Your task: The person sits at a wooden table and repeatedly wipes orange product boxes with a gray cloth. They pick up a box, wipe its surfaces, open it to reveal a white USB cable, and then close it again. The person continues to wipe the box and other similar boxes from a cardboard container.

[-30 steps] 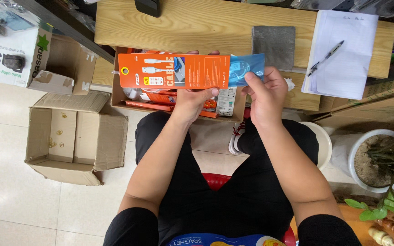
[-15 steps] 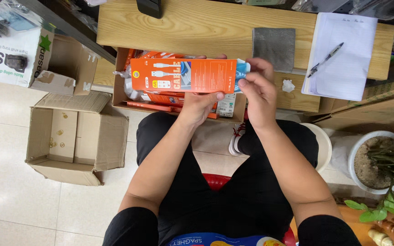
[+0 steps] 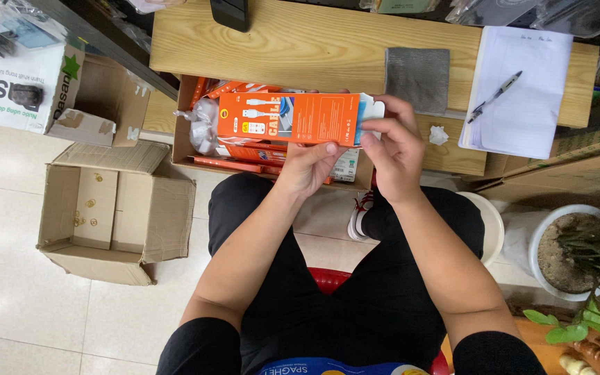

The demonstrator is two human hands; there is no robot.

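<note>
A long wooden bench (image 3: 300,42) runs across the top. On the floor sits a big open cardboard box (image 3: 109,212). A smaller box (image 3: 187,142) under the bench holds more orange packs. The person holds a flat orange cable pack (image 3: 293,118) up in front of the bench. The left hand (image 3: 308,167) grips its bottom edge. The right hand (image 3: 394,149) pinches its right end. A pen (image 3: 494,96) lies on a white notepad (image 3: 522,90).
</note>
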